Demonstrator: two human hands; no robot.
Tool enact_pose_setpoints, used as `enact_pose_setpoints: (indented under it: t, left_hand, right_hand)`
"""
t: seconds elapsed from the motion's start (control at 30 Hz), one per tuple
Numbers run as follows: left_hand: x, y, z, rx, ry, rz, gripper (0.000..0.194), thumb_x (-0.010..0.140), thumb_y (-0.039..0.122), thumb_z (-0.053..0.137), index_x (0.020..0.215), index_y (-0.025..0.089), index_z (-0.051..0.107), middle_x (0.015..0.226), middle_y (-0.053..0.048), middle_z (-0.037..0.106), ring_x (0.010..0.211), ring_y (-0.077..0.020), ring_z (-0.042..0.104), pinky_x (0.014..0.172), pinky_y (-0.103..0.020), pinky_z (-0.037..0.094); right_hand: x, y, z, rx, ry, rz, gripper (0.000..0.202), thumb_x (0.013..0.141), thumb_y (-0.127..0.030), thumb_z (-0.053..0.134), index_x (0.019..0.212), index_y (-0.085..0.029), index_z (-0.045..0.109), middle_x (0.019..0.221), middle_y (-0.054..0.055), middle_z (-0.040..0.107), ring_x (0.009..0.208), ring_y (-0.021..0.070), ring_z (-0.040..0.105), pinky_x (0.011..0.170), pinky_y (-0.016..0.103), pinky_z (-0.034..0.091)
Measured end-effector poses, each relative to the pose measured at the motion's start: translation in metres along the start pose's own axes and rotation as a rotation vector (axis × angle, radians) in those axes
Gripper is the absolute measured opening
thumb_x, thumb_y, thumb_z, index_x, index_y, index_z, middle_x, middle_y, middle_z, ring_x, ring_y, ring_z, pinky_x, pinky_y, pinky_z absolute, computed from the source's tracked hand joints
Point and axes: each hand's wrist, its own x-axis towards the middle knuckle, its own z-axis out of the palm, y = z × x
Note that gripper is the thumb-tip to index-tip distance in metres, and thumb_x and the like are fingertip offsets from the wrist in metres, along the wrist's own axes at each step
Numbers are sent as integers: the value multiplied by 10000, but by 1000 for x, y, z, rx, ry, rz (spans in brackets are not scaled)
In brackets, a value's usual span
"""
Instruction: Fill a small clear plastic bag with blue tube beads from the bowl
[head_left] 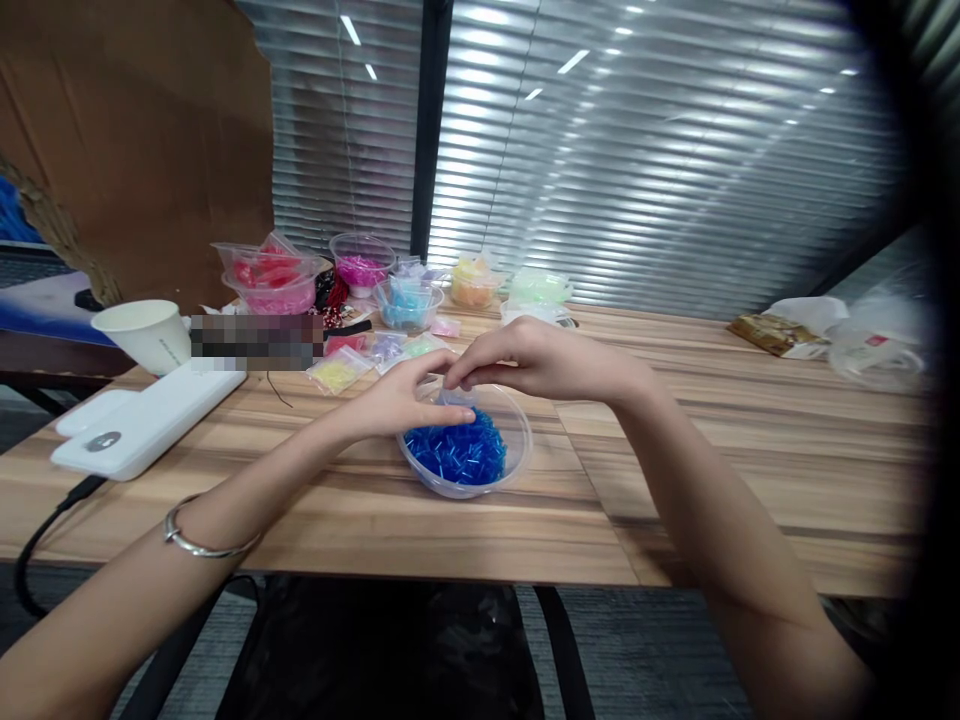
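A round clear plastic bowl holds a heap of short, tube-like blue beads. My left hand reaches over its left side, thumb stretched across the beads and apart from the fingers. From the right, my right hand arches above the bowl, wrist bent and fingertips pinched together. A bluish see-through patch, seemingly a small plastic bag, shows between the hands under the right fingertips. The hands partly hide it, and the left hand's far fingers are covered.
Behind stand bowls of pink, magenta, light blue and orange pieces. Small bags, including a yellow one, lie nearer. A paper cup and white device are left; a plastic-wrapped pack is right.
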Motion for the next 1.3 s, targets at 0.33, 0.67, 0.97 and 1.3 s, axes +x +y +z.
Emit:
enact_pose_setpoints:
  t: [0.33, 0.67, 0.97, 1.3]
  left_hand:
    - [-1, -2, 0, -21, -2, 21, 456, 758, 396, 767, 1114, 160, 608, 1171, -78, 634, 1108, -224, 597, 986, -353, 459]
    - [-1, 0, 0, 0, 6, -1, 466, 745, 416, 773, 1099, 161, 612, 1131, -76, 644, 1071, -225, 609, 952, -346, 482]
    - [-2, -2, 0, -24, 3, -2, 434, 745, 396, 779, 1071, 166, 607, 1077, -56, 648, 1028, -203, 618, 912, -317, 492]
    - [-1, -2, 1, -33, -6, -32, 440, 747, 418, 768, 1061, 158, 602, 1078, -68, 639, 1038, -231, 610, 922, -365, 489]
  right_hand:
    - [0, 3, 1, 34, -1, -63, 393, 874, 1, 485, 1125, -216, 697, 1126, 28, 711, 999, 132, 647, 847, 273, 510]
    - [1, 4, 2, 1, -13, -104, 450, 853, 56, 452, 1135, -204, 687, 1106, 29, 708, 998, 125, 631, 856, 269, 492]
    - [1, 5, 2, -5, -23, -127, 470, 841, 58, 473, 1159, -219, 679, 1104, 17, 708, 978, 123, 632, 833, 259, 487]
    - [4, 4, 6, -5, -46, -153, 434, 856, 34, 477, 1163, -206, 667, 1147, 32, 705, 1007, 139, 637, 855, 279, 489]
